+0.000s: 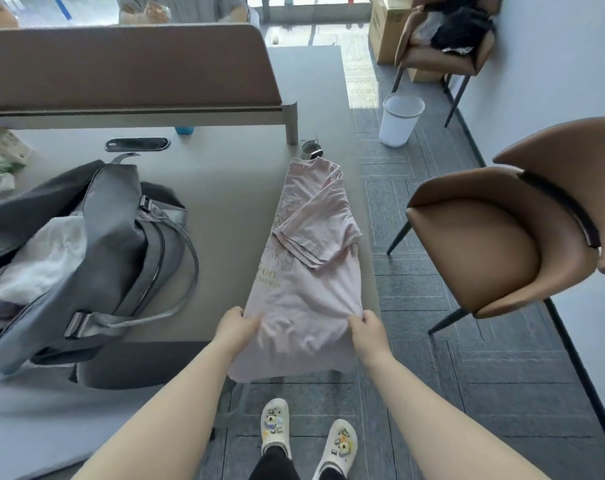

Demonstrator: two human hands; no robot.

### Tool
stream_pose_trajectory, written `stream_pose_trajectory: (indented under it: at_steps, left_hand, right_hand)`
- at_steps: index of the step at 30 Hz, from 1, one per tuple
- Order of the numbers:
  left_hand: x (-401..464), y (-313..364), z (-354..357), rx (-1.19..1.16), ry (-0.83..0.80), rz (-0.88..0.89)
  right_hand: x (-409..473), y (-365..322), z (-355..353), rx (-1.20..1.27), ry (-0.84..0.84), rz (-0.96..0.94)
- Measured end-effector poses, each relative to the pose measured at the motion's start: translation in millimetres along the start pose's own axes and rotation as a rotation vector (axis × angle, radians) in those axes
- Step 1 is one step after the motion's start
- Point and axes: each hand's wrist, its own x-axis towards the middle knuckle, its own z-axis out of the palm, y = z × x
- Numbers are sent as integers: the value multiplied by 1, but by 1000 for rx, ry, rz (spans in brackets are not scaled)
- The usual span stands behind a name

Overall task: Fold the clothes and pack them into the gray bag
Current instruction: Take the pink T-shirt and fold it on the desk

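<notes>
Right now the folding step is in hand, judging by the layout: a pink shirt [308,271] lies stretched lengthwise along the right edge of the counter [225,188], already narrowed into a long strip with the sleeves turned in over the middle. Its hem hangs off the near edge of the counter toward the person.

Both hands are on the hem end. The left hand [237,323] grips the left side of the cloth, fingers curled into the fabric. The right hand [367,325] pinches the right side, thumb and fingers closed on a bunched bit of it. Wrinkles run between the two grips.

The gray bag [114,244] sits open on the left of the counter, well apart from the shirt, with white cloth [48,254] already showing inside it and its strap looping out toward the shirt.

Next, I would guess, the hem end needs lifting and carrying forward toward the collar to halve the strip. That calls for both hands rising evenly so the turned-in sleeves do not slide out, and the fold must end small enough to fit the bag's opening.
</notes>
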Motion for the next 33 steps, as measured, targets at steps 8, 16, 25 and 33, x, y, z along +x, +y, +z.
stream_pose_trajectory:
  at_steps: [8,16,25,33]
  left_hand:
    - [-3,-10,-4,-176,-181,-2]
    - [4,-22,-14,-141,-215,-4]
    - [5,-22,-18,122,33,78]
    - [2,-20,-12,58,-77,21]
  right_hand:
    - [-24,32,32,57,-18,206]
    - [-34,51,61,424,-65,337]
    - [-46,43,46,483,176,256]
    - [-44,52,44,334,22,301]
